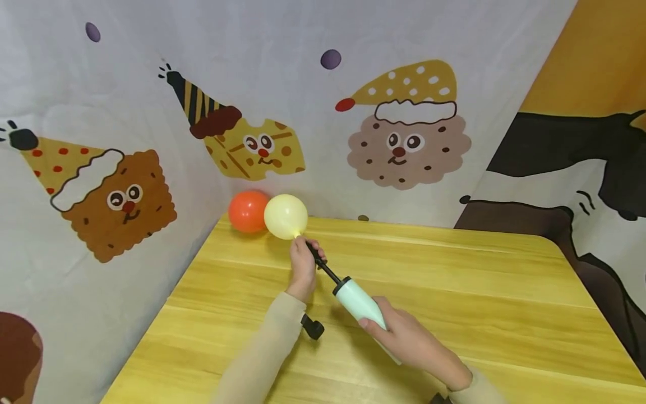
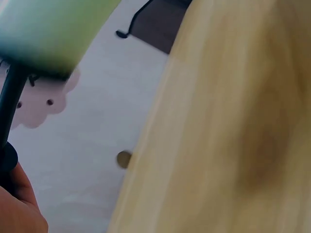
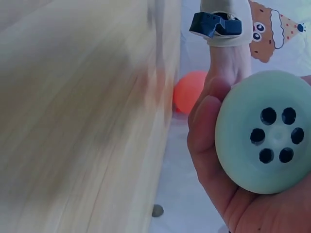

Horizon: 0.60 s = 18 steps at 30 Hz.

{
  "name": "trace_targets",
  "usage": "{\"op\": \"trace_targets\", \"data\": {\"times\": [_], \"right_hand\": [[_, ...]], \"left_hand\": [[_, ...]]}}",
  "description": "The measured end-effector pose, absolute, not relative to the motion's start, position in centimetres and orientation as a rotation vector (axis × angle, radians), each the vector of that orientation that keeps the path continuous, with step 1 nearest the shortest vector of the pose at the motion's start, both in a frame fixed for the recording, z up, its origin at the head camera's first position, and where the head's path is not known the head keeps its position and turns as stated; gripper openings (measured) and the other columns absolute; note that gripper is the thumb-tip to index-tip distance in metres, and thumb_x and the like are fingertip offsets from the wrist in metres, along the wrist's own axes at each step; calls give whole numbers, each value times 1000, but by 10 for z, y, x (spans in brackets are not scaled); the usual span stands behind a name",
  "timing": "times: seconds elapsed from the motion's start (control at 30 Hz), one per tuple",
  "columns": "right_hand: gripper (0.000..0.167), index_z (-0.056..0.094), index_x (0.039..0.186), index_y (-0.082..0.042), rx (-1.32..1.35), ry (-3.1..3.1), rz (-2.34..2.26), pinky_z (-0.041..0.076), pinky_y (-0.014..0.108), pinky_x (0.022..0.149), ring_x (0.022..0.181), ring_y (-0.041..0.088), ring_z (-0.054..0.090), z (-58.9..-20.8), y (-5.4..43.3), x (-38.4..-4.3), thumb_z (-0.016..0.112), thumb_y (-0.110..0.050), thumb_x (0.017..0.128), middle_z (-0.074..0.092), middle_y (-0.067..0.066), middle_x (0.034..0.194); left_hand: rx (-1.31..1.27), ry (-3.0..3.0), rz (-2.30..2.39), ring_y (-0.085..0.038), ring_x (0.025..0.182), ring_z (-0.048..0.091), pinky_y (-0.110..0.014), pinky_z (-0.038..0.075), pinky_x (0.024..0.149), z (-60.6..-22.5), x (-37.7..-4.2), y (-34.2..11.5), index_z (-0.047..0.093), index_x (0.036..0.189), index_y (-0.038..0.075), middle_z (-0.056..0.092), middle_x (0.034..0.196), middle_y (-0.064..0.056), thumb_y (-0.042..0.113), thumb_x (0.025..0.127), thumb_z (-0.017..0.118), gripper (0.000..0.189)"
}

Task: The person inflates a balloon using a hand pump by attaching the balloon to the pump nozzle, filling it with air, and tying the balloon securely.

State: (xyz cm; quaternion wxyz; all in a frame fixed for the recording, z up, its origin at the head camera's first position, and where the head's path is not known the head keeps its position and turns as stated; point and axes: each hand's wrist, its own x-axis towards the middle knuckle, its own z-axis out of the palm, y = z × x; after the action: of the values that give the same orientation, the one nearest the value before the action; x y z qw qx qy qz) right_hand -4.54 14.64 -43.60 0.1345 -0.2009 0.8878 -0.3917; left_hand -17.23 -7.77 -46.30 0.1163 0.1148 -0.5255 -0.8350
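A balloon pump with a mint-green barrel slants over the table, its thin black rod drawn out toward the far left. My right hand wraps round the barrel; in the right wrist view the barrel's round end shows several holes. Up at the black end of the pump, my left hand grips it together with the neck of an inflated pale yellow balloon. The balloon stands out just beyond my left fingers. In the left wrist view the green barrel and black rod pass above my left hand.
An orange-red balloon sits at the table's far left corner, partly overlapped by the yellow one. The wood-grain table meets a cloth backdrop printed with cartoon biscuits and cheese. A black wrist mount is on my left sleeve.
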Motion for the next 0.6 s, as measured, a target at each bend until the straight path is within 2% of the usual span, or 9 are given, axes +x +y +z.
{"op": "trace_targets", "data": {"times": [0.2, 0.37, 0.6], "right_hand": [[62, 47, 145, -3, -622, 2574, -1105, 51, 28, 57, 72, 10, 59, -435, 155, -39, 56, -51, 105, 65, 2, 94], [63, 46, 144, -1, -628, 2546, -1133, 52, 28, 55, 72, 9, 60, -448, 149, -43, 55, -49, 106, 65, 4, 95], [65, 46, 141, 5, -600, 2546, -1196, 51, 29, 51, 65, 12, 59, -452, 133, -57, 56, -49, 106, 62, 5, 86]], "left_hand": [[337, -1539, -2419, -11, 55, 54, -24, 51, 53, -457, -172, -85, 50, 88, 8, 54, 73, -1, 18, 111, 24, 36], [369, -1606, -2426, -11, 57, 55, -24, 52, 54, -468, -160, -71, 50, 91, 6, 54, 74, -3, 18, 112, 23, 36], [351, -1708, -2423, -11, 57, 56, -24, 53, 56, -475, -149, -51, 50, 89, 7, 55, 70, -2, 20, 112, 25, 37]]}}
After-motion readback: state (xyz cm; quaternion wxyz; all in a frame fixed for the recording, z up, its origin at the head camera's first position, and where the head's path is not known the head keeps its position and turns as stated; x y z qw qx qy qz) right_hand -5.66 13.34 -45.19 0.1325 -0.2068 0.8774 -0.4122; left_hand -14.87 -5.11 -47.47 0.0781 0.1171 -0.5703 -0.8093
